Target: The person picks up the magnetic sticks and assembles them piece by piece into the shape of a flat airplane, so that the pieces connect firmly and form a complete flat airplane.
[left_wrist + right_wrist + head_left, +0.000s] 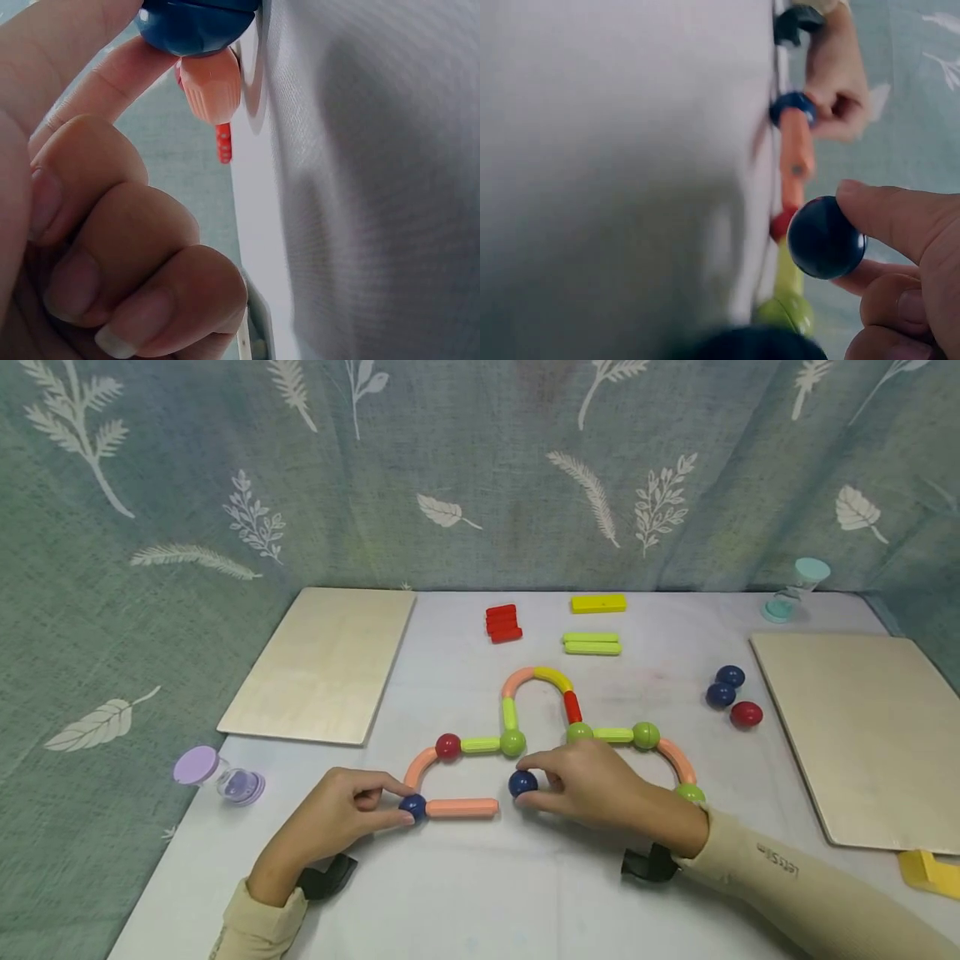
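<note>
While the left hand point(333, 810) pinches one ball point(412, 806) and the right hand point(600, 787) another ball point(522, 783), both look light, hard, perhaps slick; grip their sides.

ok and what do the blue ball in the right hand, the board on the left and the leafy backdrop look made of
Blue ball: probably hard plastic, glossy, judging by its smooth, shiny surface.
Board: likely wood or plywood, matte, going by its pale tan face.
Backdrop: apparently fabric, dull-finished, with a woven look and soft folds.

A gap (narrow) parts salmon rod point(462, 809) from right blue ball point(522, 783).
</note>
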A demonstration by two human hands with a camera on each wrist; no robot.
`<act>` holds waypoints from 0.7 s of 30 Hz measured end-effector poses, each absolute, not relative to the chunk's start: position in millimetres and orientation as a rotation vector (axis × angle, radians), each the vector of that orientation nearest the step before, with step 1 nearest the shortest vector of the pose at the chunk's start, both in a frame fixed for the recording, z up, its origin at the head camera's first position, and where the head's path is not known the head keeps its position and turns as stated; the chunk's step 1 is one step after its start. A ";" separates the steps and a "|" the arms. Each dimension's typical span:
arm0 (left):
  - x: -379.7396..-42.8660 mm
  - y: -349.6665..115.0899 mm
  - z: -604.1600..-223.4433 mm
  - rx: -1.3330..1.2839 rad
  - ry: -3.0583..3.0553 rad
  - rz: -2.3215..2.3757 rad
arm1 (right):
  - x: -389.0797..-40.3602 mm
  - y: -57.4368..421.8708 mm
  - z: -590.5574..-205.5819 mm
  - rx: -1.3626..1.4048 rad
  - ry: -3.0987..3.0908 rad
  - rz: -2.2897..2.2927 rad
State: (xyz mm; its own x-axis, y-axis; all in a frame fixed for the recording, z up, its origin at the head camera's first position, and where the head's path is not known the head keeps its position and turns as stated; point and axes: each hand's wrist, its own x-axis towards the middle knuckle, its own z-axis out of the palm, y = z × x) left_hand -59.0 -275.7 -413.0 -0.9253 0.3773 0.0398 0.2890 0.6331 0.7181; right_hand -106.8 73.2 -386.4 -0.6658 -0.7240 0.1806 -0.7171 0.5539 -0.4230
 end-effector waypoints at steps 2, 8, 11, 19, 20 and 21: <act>-59.3 -275.7 -413.1 0.566 2.733 1.171 | -103.7 65.8 -392.9 -1.324 2.731 -0.752; -59.5 -276.3 -412.1 0.564 2.745 1.148 | -100.1 58.7 -403.6 -1.364 2.686 -0.798; -59.2 -277.0 -411.3 0.564 2.752 1.145 | -99.9 58.3 -405.3 -1.347 2.679 -0.794; -58.5 -275.7 -411.7 0.556 2.758 1.131 | -100.7 58.8 -406.5 -1.297 2.674 -0.742; -58.3 -275.4 -412.1 0.550 2.758 1.126 | -100.5 58.9 -406.9 -1.294 2.673 -0.739; -58.3 -275.1 -412.5 0.546 2.757 1.121 | -100.3 59.0 -407.1 -1.291 2.675 -0.737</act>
State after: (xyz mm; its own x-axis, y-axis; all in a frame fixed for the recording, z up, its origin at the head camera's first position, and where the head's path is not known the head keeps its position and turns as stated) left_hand -58.3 -275.1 -412.5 -0.9284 0.3705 0.0282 0.2851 0.6614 0.6938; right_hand -100.3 59.0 -407.1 -0.6414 -0.7559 0.1317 -0.7166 0.5289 -0.4546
